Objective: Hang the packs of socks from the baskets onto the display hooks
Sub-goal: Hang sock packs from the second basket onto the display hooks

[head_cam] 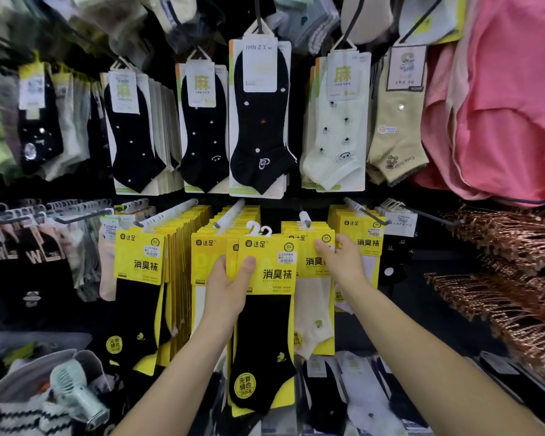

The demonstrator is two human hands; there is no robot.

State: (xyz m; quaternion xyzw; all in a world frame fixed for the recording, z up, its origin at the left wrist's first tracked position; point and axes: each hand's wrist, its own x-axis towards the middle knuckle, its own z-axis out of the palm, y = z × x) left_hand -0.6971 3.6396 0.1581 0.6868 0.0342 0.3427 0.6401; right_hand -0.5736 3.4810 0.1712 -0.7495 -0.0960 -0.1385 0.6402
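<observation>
My left hand grips a small stack of yellow-carded packs of black socks, thumb on the front card, their white hanger hooks free in the air. My right hand pinches the yellow card of a cream sock pack that hangs on a display hook. More yellow packs fill the hooks to the left and right. A hook just above my left hand carries a row of yellow packs.
An upper row of black, cream and tan sock packs hangs overhead. Pink garments hang at upper right; coppery wire hangers jut out at right. A small handheld fan lies on fabric at lower left. Loose socks lie below.
</observation>
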